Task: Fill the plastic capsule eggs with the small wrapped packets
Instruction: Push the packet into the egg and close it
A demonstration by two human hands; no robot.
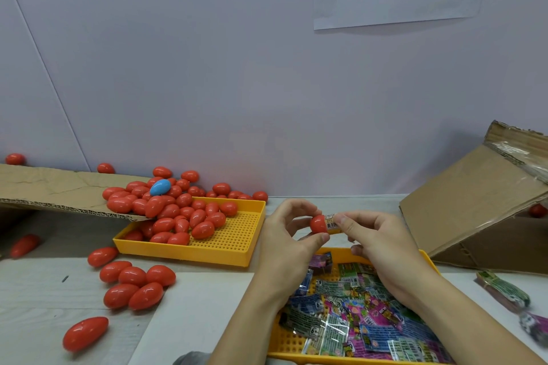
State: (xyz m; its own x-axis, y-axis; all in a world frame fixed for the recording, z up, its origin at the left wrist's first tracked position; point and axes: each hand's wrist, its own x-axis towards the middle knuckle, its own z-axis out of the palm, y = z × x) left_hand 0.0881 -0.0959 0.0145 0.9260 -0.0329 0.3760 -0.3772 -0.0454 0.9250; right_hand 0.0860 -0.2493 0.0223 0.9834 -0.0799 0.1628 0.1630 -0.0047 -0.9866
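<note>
My left hand (286,229) pinches a red egg half (318,223) between thumb and fingers above the table. My right hand (376,241) holds a small wrapped packet (332,223) whose end sits in the open side of that half. Under my hands a yellow tray (299,344) holds several colourful wrapped packets (358,317). A second yellow tray (237,249) to the left is heaped with red capsule eggs (184,216) and one blue egg (160,187). Several closed red eggs (133,284) lie loose on the table at the left.
A torn cardboard flap (59,189) overhangs the egg tray at the left. A tilted cardboard box (480,207) stands at the right. Two loose packets (504,290) lie at the right edge. A white sheet (201,314) lies under my left forearm. The wall (267,83) is close behind.
</note>
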